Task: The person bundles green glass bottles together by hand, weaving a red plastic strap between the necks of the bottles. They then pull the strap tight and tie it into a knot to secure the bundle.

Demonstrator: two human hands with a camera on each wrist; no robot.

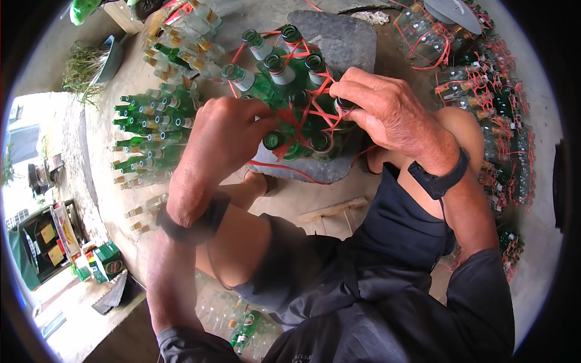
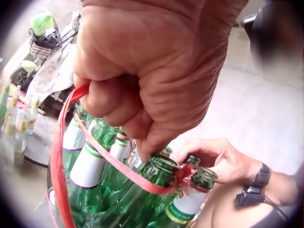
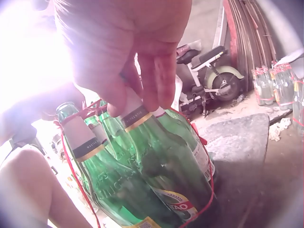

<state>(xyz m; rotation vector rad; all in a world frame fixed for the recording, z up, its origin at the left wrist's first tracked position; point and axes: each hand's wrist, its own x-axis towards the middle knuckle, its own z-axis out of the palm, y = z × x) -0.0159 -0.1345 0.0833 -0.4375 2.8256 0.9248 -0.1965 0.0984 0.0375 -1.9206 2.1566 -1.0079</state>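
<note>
A cluster of green glass bottles [image 1: 281, 72] stands upright on a grey stone slab [image 1: 351, 39] between the person's knees. Red plastic string [image 2: 60, 147] loops around the bottles and crosses between their necks. At the near left side, the left hand [image 1: 227, 136] curls its fingers over the bottle tops and grips this string, which runs into its fist in the left wrist view. On the opposite side, the right hand [image 1: 393, 112] has thumb and fingers around the neck of an outer green bottle [image 3: 159, 161]. Its fingers hide the mouth of that bottle in the right wrist view.
Loose green bottles [image 1: 151, 121] stand in rows on the floor at left, with clear bottles behind. String-tied bottle bundles [image 1: 508, 139] line the right side. A basin [image 1: 108, 60] with grass sits far left; a scooter [image 3: 209, 76] stands beyond the slab.
</note>
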